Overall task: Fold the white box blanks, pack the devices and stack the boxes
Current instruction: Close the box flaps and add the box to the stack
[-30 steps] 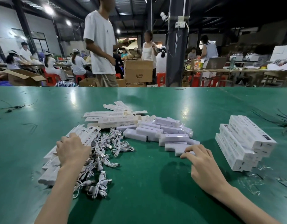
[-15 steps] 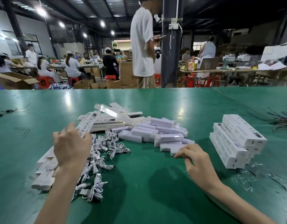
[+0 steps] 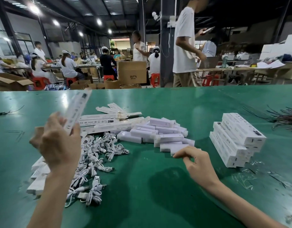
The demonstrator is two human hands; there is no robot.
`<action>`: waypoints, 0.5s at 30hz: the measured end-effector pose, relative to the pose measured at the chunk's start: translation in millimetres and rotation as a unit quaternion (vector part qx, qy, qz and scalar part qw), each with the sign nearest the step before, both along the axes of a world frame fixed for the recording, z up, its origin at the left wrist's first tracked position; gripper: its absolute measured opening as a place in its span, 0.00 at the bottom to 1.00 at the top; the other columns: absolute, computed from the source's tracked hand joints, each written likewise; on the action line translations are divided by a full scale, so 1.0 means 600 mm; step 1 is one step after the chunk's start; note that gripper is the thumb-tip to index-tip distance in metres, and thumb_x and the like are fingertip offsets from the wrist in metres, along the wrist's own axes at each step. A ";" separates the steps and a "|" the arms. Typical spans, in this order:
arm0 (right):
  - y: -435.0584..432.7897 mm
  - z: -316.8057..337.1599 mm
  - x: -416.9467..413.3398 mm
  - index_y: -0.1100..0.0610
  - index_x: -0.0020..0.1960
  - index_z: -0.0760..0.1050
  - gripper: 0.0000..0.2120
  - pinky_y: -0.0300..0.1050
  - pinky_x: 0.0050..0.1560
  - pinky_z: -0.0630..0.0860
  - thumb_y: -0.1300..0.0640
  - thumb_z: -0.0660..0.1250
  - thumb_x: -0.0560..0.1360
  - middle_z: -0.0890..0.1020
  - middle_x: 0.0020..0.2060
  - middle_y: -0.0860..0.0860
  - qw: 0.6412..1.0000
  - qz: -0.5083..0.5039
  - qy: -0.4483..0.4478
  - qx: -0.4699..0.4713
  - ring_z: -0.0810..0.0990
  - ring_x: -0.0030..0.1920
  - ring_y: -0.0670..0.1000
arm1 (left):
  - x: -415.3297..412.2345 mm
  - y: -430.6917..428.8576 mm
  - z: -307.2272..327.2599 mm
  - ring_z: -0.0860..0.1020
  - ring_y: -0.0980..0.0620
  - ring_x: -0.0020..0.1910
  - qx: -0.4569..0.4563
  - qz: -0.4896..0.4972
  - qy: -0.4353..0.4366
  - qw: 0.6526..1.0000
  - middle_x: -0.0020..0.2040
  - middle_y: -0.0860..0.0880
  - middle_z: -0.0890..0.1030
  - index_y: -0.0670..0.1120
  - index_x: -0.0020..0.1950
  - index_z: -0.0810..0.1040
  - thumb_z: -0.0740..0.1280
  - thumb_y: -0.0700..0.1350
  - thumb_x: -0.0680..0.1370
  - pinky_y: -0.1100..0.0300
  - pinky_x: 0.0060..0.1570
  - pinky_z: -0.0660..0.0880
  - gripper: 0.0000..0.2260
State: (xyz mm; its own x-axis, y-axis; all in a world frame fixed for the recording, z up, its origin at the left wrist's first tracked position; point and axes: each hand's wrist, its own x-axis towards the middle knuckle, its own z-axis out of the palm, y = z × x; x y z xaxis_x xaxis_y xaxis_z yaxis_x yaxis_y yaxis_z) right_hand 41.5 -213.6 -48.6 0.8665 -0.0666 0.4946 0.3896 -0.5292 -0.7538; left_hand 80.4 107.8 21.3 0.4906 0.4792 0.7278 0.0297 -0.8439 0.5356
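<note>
- Standing by the green worktop (image 3: 142, 203), I see the left hand (image 3: 59, 145) at about nine o'clock. Its grip is clamped on a flat box blank (image 3: 77, 109), which is held off the surface and slants up toward eleven.
- More flat blanks (image 3: 105, 122) lie fanned out at eleven, with another row (image 3: 38, 178) under the left wrist at eight.
- A tangle of white cables (image 3: 95, 155) sits just right of that hand, touching the blanks.
- The heap of devices (image 3: 158, 134) lies at twelve, dead centre.
- The right hand (image 3: 198, 163) is at about two o'clock, its grip pinched on the near end of the nearest device (image 3: 178, 149).
- To do this step well, I'd say both hands are needed on the blank: squeeze it open along the creases and tuck one end flap before sliding the device in square.
- The stack of boxes (image 3: 237, 140) stands at three, well apart from the heap. Its layers are stepped, so the next box should be set down flush.
- Black wires (image 3: 286, 119) trail at the far right edge.
- Beyond the worktop at twelve are a brown carton (image 3: 132, 73), red stools (image 3: 155, 79) and seated workers, and someone in a white tee (image 3: 184, 46) is walking past a pillar.
</note>
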 end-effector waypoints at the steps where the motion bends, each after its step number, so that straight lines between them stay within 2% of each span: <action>1: 0.000 0.000 0.001 0.57 0.40 0.83 0.18 0.32 0.50 0.74 0.77 0.62 0.72 0.84 0.39 0.48 0.999 0.011 0.019 0.024 0.81 0.45 0.44 | -0.003 -0.016 0.001 0.78 0.39 0.50 -0.045 -0.079 -0.005 0.996 0.57 0.38 0.81 0.39 0.66 0.70 0.72 0.43 0.74 0.46 0.49 0.72 0.23; 2: 0.001 0.001 0.002 0.57 0.42 0.83 0.16 0.34 0.51 0.75 0.74 0.63 0.74 0.85 0.40 0.49 0.997 0.026 0.047 0.058 0.82 0.46 0.45 | -0.008 -0.035 0.002 0.79 0.43 0.48 -0.115 -0.177 0.004 0.977 0.58 0.41 0.80 0.40 0.68 0.69 0.72 0.43 0.75 0.48 0.44 0.77 0.24; 3: 0.002 0.004 0.003 0.56 0.45 0.82 0.12 0.36 0.51 0.76 0.71 0.65 0.75 0.85 0.42 0.50 0.990 0.050 0.080 0.102 0.82 0.47 0.47 | -0.015 -0.059 0.002 0.80 0.48 0.47 -0.196 -0.275 0.037 0.941 0.58 0.44 0.80 0.41 0.68 0.69 0.71 0.43 0.76 0.56 0.39 0.80 0.23; 5: 0.008 0.008 0.003 0.57 0.51 0.80 0.07 0.42 0.51 0.78 0.62 0.69 0.74 0.85 0.46 0.53 0.964 0.104 0.146 0.198 0.82 0.48 0.49 | -0.030 -0.110 -0.002 0.81 0.57 0.44 -0.323 -0.424 0.147 0.833 0.53 0.52 0.81 0.43 0.65 0.72 0.68 0.45 0.76 0.68 0.35 0.77 0.19; 7: 0.014 0.008 0.002 0.60 0.55 0.78 0.16 0.47 0.49 0.80 0.54 0.69 0.69 0.84 0.49 0.55 0.924 0.148 0.200 0.290 0.82 0.47 0.50 | -0.043 -0.156 -0.024 0.81 0.61 0.40 -0.374 -0.506 0.247 0.737 0.47 0.55 0.83 0.45 0.61 0.76 0.68 0.43 0.76 0.70 0.35 0.75 0.14; 8: 0.017 0.009 0.002 0.62 0.55 0.77 0.19 0.48 0.48 0.81 0.53 0.69 0.68 0.83 0.49 0.55 0.906 0.163 0.209 0.330 0.82 0.47 0.51 | -0.049 -0.174 -0.038 0.81 0.61 0.38 -0.374 -0.532 0.286 0.704 0.47 0.54 0.84 0.45 0.60 0.77 0.68 0.41 0.76 0.69 0.35 0.75 0.13; 10: 0.016 0.014 -0.001 0.65 0.55 0.77 0.22 0.48 0.47 0.81 0.53 0.70 0.67 0.83 0.49 0.58 0.884 0.178 0.207 0.379 0.82 0.48 0.53 | -0.059 -0.200 -0.067 0.80 0.59 0.36 -0.369 -0.569 0.343 0.650 0.48 0.48 0.84 0.42 0.61 0.77 0.69 0.40 0.75 0.67 0.34 0.74 0.14; 12: 0.012 0.017 -0.003 0.65 0.55 0.79 0.23 0.46 0.46 0.81 0.52 0.72 0.64 0.83 0.48 0.60 0.886 0.174 0.207 0.377 0.82 0.49 0.55 | -0.066 -0.212 -0.089 0.80 0.57 0.37 -0.370 -0.599 0.380 0.599 0.50 0.44 0.83 0.40 0.62 0.78 0.70 0.43 0.73 0.65 0.35 0.74 0.18; 13: 0.011 0.019 -0.005 0.65 0.54 0.79 0.24 0.45 0.46 0.80 0.51 0.73 0.63 0.83 0.47 0.60 0.892 0.167 0.209 0.363 0.82 0.50 0.55 | -0.069 -0.215 -0.095 0.79 0.55 0.39 -0.371 -0.611 0.389 0.581 0.51 0.43 0.83 0.40 0.62 0.79 0.70 0.44 0.72 0.63 0.37 0.75 0.19; 15: 0.010 0.019 -0.007 0.64 0.53 0.80 0.25 0.45 0.47 0.79 0.49 0.73 0.62 0.83 0.46 0.59 0.903 0.157 0.222 0.333 0.83 0.50 0.55 | -0.072 -0.216 -0.101 0.80 0.53 0.44 -0.363 -0.624 0.394 0.568 0.54 0.42 0.83 0.41 0.62 0.80 0.71 0.45 0.72 0.61 0.44 0.76 0.19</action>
